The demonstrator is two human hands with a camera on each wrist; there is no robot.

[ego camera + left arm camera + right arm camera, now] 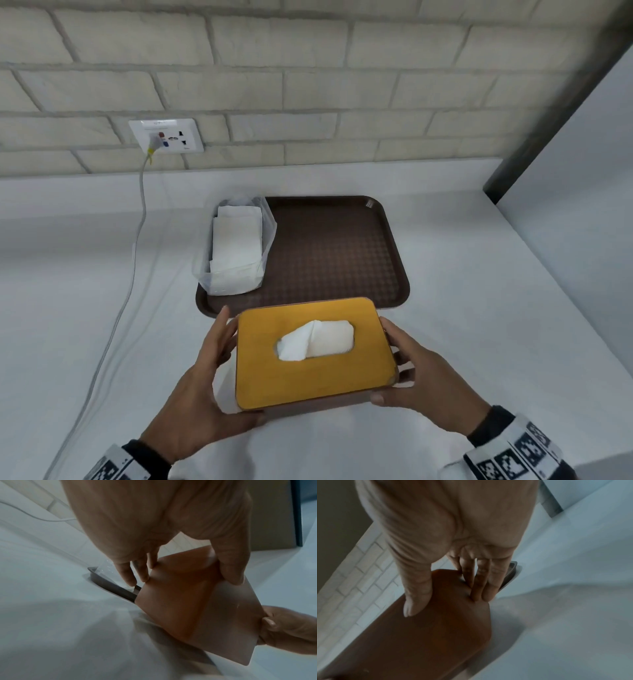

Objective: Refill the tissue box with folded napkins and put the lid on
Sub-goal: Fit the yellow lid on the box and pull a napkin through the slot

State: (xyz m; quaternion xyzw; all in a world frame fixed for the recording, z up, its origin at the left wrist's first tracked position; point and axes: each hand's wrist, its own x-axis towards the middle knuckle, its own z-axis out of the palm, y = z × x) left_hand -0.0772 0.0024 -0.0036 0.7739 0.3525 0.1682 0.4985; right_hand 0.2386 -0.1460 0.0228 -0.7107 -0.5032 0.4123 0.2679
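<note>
both hands, left hand [202, 370] and right hand [421, 373], clasped around lidded tissue box [315, 356] ends

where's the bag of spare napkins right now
In the head view, the bag of napkins lies on the left end of the brown tray, beyond the tissue box.

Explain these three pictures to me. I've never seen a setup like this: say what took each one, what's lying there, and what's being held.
No machine here: a person wears three cameras. The big picture comes from one on the head, looking down. The two dim ones come from the wrists, looking along each hand.

The left hand and right hand grip a tissue box by its two ends. Its yellow lid is on, and a white napkin pokes through the slot.

Behind the box, on the white counter, lies a brown tray. A clear bag of napkins rests on its left side. A cable runs down from a wall socket.
</note>
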